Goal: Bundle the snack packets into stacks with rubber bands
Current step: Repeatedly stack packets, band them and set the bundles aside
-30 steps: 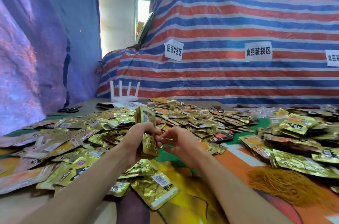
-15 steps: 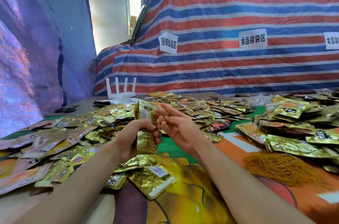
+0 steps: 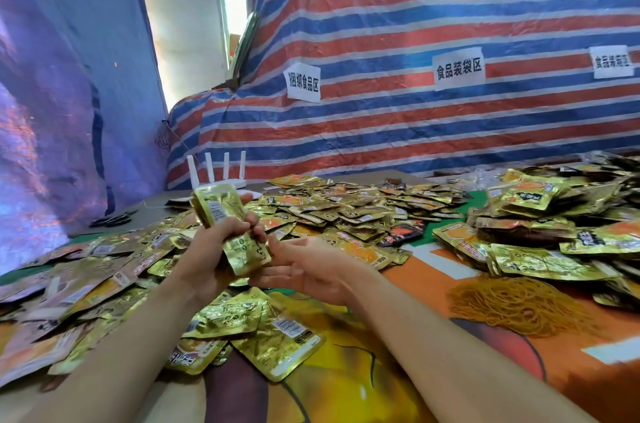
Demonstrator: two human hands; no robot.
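Gold foil packet stack [image 3: 242, 254], upright, in the left hand's [image 3: 213, 249] clenched fingers; right hand [image 3: 311, 266] beside, fingers relaxed.

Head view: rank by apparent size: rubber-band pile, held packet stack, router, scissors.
1. rubber-band pile
2. held packet stack
3. router
4. scissors
Stack looks big partly from nearness; router and scissors lie farther back.
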